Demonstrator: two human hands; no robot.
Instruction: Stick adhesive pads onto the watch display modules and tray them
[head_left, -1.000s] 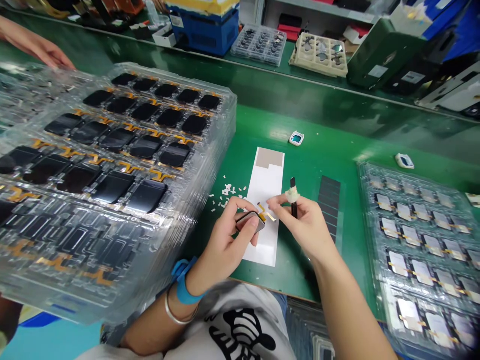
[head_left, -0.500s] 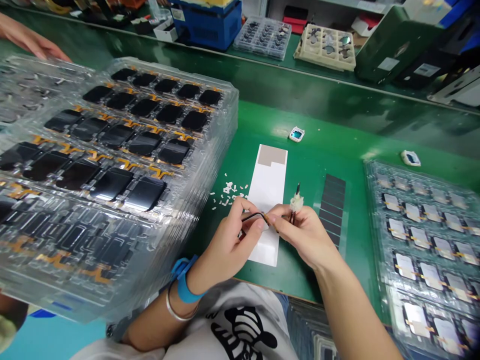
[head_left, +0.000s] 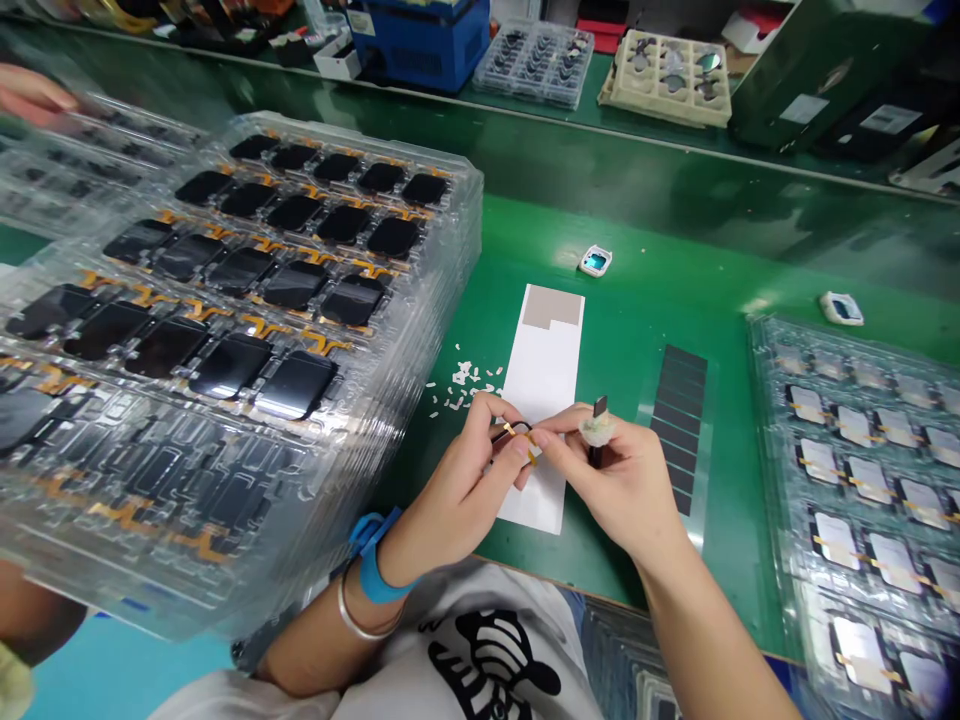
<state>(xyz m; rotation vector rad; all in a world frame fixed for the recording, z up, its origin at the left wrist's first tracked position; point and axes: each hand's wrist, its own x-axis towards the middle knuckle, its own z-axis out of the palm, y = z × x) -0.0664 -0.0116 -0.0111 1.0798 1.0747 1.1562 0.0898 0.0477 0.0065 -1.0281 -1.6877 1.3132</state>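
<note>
My left hand [head_left: 469, 485] is closed on a small watch-type display screen with an orange flex cable [head_left: 534, 450]; fingers cover most of it. My right hand [head_left: 619, 480] meets it there, thumb and forefinger pinched at the cable. Also tucked in my right hand are dark tweezers [head_left: 600, 406] with a whitish wrapping [head_left: 597, 431], their end pointing up. Beneath both hands lies a white backing sheet [head_left: 546, 365] with a grey-beige patch at its far end. White scraps [head_left: 463, 375] are scattered left of the sheet.
Stacked clear trays of dark screens [head_left: 300, 375] stand at left, and a tray of silver-backed screens [head_left: 870, 480] at right. A strip of black stickers [head_left: 679, 430] lies right of the sheet. Two white watch cases [head_left: 596, 261] sit farther back. Another person's hand [head_left: 34, 95] is at upper left.
The flex cable shows more clearly between my fingers, and the tweezers have turned in my right hand. At upper left, the other person's hand and a clear tray have shifted.
</note>
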